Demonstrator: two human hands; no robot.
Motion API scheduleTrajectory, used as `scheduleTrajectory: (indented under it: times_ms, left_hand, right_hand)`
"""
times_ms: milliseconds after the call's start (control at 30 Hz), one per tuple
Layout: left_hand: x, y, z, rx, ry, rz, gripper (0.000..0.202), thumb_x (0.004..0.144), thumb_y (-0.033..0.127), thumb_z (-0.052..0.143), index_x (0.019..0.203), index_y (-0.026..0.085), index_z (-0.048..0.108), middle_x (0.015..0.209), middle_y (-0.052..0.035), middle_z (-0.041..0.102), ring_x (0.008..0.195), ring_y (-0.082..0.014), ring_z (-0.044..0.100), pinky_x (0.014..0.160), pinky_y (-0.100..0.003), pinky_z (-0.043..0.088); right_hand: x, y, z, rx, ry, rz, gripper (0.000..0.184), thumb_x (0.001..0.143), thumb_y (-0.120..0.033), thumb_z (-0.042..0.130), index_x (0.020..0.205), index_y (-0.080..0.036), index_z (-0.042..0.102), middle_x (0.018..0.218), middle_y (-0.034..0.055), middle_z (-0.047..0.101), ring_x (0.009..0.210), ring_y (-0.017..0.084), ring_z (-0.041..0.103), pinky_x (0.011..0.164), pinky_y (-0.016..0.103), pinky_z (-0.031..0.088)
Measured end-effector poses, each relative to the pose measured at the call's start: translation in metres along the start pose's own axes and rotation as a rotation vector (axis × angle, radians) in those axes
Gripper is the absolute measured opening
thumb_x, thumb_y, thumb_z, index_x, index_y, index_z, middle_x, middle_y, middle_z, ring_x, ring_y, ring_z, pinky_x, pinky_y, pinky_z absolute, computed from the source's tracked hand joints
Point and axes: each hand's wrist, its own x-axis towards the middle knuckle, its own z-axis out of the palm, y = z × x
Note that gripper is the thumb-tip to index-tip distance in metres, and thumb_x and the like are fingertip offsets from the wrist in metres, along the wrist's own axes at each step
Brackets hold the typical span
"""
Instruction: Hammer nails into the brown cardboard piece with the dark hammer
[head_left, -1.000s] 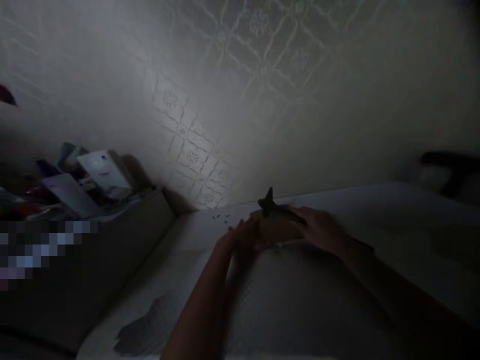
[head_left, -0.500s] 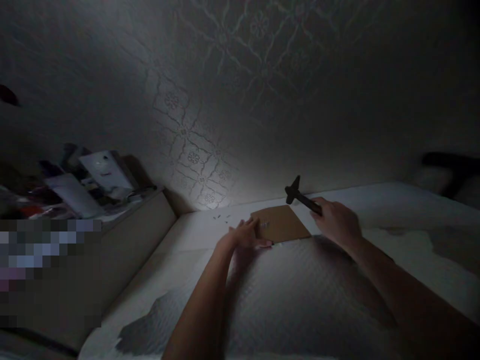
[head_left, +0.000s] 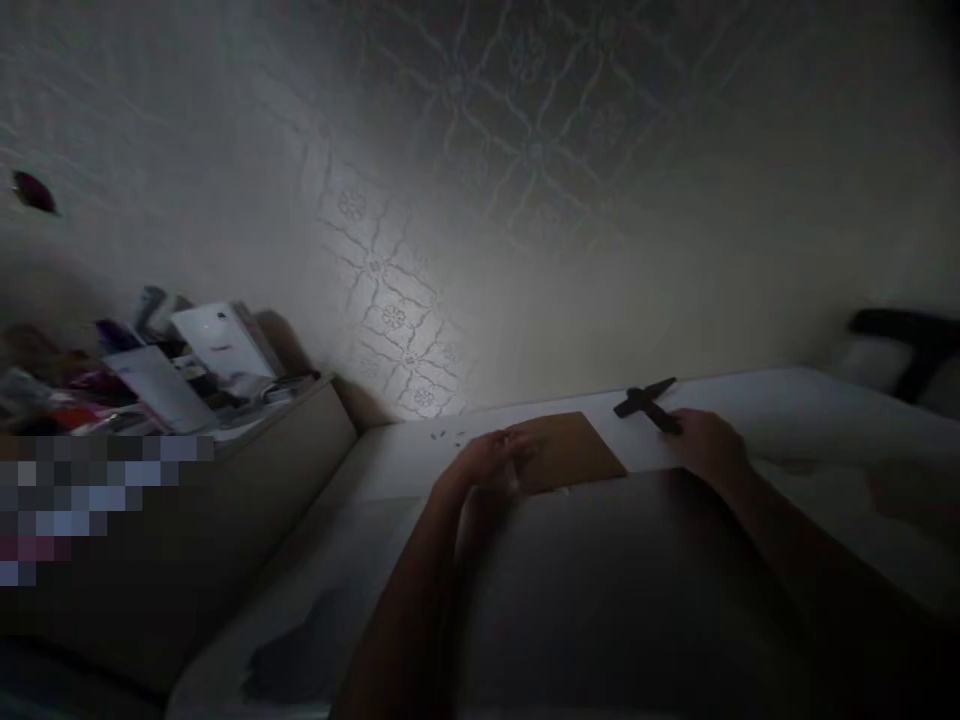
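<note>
My right hand (head_left: 709,447) is closed around the handle of a dark hammer (head_left: 645,402). The hammer's head is raised to the right of a flat brown board (head_left: 581,450), not touching it. My left hand (head_left: 487,457) reaches over the board's left edge, its fingers stretched onto the surface and the thumb apart, lower down. Blur and dim light hide the fine detail of these fingertips. Several tiny dark pieces (head_left: 448,438), too small to name, lie on the white surface left of the board.
A pale, quilted-looking surface (head_left: 600,580) lies in front of me, against a patterned wall (head_left: 420,300). On the left, a cabinet (head_left: 292,460) carries a cluttered pile with a white box (head_left: 221,340). A black object (head_left: 911,335) stands at far right.
The hammer has swung right and away from the board with my right hand. My left fingers have shifted further onto the board, over small shiny bits seen there before. The near area is darker.
</note>
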Motion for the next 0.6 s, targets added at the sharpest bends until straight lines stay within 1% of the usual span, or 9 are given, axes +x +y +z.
scheduleTrajectory:
  times_ms: [67,133,233,333,400,467,533,600]
  left_hand:
    - [0.005,-0.010,0.002,0.003,0.091,-0.040,0.046,0.093,0.046,0.036,0.116,0.018,0.063,0.121,-0.0060,0.065,0.113,-0.0207,0.059,0.095,-0.026,0.044]
    - [0.008,-0.021,0.004,0.052,0.216,-0.143,0.042,0.093,0.038,0.038,0.118,0.015,0.062,0.122,-0.0096,0.064,0.112,-0.0209,0.059,0.095,-0.027,0.044]
    - [0.007,-0.036,0.004,0.158,0.341,-0.290,0.038,0.091,0.026,0.039,0.122,0.016,0.058,0.123,-0.0111,0.062,0.113,-0.0230,0.058,0.095,-0.032,0.044]
    - [0.004,-0.049,0.002,0.244,0.414,-0.399,0.043,0.088,0.020,0.037,0.128,0.017,0.052,0.129,-0.0128,0.057,0.118,-0.0268,0.053,0.095,-0.039,0.045]
    - [0.002,-0.056,0.001,0.260,0.435,-0.438,0.047,0.089,0.020,0.035,0.135,0.017,0.044,0.138,-0.0137,0.049,0.123,-0.0282,0.048,0.095,-0.042,0.045]
    - [0.001,-0.062,0.000,0.263,0.423,-0.455,0.049,0.090,0.020,0.033,0.139,0.018,0.038,0.144,-0.0136,0.042,0.128,-0.0282,0.044,0.097,-0.044,0.043]
    - [0.001,-0.068,0.000,0.282,0.375,-0.449,0.048,0.090,0.020,0.035,0.137,0.018,0.040,0.143,-0.0145,0.044,0.129,-0.0287,0.042,0.099,-0.046,0.041]
    - [0.002,-0.072,0.002,0.314,0.338,-0.435,0.043,0.089,0.019,0.036,0.129,0.016,0.049,0.135,-0.0158,0.051,0.127,-0.0297,0.045,0.099,-0.048,0.040]
  right_hand:
    - [0.000,0.002,-0.001,-0.011,-0.022,0.003,0.034,0.084,-0.023,0.044,0.101,-0.008,0.069,0.094,0.0220,0.069,0.090,0.032,0.066,0.067,0.035,0.044]
    - [0.001,0.004,0.000,-0.020,-0.032,0.003,0.034,0.085,-0.023,0.044,0.097,-0.007,0.071,0.092,0.0226,0.070,0.088,0.032,0.067,0.067,0.034,0.044]
    - [0.002,0.006,0.002,-0.037,-0.037,-0.007,0.032,0.084,-0.021,0.046,0.095,-0.005,0.071,0.089,0.0242,0.069,0.086,0.032,0.067,0.068,0.035,0.043]
    - [0.003,0.008,0.004,-0.062,-0.037,-0.021,0.033,0.084,-0.021,0.045,0.094,-0.003,0.071,0.090,0.0269,0.069,0.086,0.034,0.066,0.069,0.037,0.044]
    - [0.004,0.009,0.006,-0.080,-0.041,-0.033,0.033,0.085,-0.022,0.044,0.092,-0.004,0.072,0.090,0.0271,0.068,0.087,0.033,0.066,0.070,0.037,0.044]
    - [0.004,0.010,0.005,-0.098,-0.044,-0.036,0.033,0.085,-0.022,0.043,0.089,-0.005,0.072,0.089,0.0273,0.068,0.086,0.033,0.066,0.070,0.037,0.044]
    - [0.003,0.009,0.003,-0.114,-0.039,-0.028,0.034,0.086,-0.023,0.043,0.090,-0.005,0.072,0.089,0.0281,0.067,0.085,0.035,0.065,0.070,0.039,0.045]
    - [0.000,0.005,-0.001,-0.133,-0.016,-0.005,0.037,0.086,-0.026,0.042,0.097,-0.005,0.070,0.095,0.0301,0.064,0.090,0.040,0.063,0.069,0.044,0.045]
